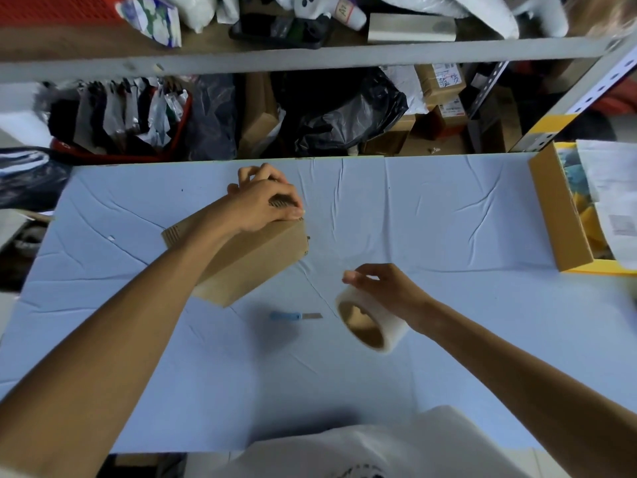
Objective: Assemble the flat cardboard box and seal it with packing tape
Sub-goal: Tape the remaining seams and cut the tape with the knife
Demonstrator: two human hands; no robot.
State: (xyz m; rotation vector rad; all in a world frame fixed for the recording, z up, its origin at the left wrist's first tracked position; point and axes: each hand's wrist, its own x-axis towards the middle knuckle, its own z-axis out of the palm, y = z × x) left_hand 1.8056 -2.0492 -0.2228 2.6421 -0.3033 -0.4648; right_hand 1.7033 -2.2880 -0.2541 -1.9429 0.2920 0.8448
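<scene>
Here, curled left hand (265, 205) on cardboard box (255, 267), curled right hand (382, 288) on tape (394, 334)

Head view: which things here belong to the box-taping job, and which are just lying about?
Job: cardboard box, gripped by the left hand; tape roll, held by the right hand; blue-handled knife on the table.
Lying about: open carton of papers at right; black bag and red basket behind the table.

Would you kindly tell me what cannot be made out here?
Head view:
Top of the cardboard box: hidden under the left hand and forearm.
Loose end of the tape roll: covered by the right hand.
Blue knife: blurred.
Open box on the right: cut off by the frame edge.
</scene>
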